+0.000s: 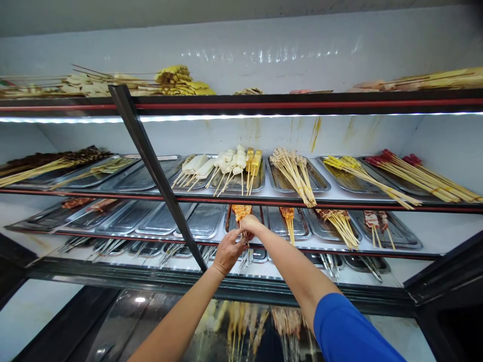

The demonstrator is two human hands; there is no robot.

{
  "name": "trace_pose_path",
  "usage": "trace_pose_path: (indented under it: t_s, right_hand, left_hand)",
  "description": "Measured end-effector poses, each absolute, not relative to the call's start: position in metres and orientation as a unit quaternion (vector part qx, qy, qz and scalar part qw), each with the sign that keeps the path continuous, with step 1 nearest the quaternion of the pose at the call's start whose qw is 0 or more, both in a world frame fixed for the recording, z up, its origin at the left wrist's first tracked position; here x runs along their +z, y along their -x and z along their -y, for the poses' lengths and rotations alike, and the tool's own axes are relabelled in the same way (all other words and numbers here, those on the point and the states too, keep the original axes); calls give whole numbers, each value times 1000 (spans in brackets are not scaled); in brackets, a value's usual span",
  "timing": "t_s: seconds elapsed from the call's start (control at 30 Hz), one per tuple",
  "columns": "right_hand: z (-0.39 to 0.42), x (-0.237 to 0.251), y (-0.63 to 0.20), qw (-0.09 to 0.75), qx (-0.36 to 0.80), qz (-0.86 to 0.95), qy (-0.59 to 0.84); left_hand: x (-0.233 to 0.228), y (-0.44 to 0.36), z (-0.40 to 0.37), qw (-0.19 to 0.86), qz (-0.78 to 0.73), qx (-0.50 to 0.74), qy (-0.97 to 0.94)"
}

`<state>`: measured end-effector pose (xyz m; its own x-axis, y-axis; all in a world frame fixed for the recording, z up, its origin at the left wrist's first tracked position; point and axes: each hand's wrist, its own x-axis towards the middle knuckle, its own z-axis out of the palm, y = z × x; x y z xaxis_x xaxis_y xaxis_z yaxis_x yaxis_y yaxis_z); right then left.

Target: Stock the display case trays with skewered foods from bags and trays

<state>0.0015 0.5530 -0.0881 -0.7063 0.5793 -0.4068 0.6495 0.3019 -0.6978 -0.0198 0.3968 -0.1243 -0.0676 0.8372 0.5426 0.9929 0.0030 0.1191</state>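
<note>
Both hands were pinched on the orange skewers [241, 213], left hand [227, 251] just below the right hand [251, 223]. Their tray [228, 221] sat right under the fingertips (other skewers [289, 221] lay just right of them).

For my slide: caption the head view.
Both hands, left hand and right hand, grip orange skewers over a steel tray.

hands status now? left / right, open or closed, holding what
Left hand: closed on the stick ends of the orange skewers at the tray's front edge.
Right hand: on the same skewers, grip cannot be told.
</note>
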Motion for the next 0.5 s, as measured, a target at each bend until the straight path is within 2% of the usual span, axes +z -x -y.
trace_pose_path:
  t_s: [0.13,0.3,0.5]
  right_hand:
    - [-553,-87,-6,78,-409,-819,-395]
    - [-556,-91,-19,73,-429,-822,-366]
    - [-556,-97,-27,48,-399,-839,-366]
  left_hand:
    - [-131,22,-393,140,673,-260,678]
    - [-133,38,-393,74,707,-267,650]
    - [-125,45,-392,15,735,-276,619]
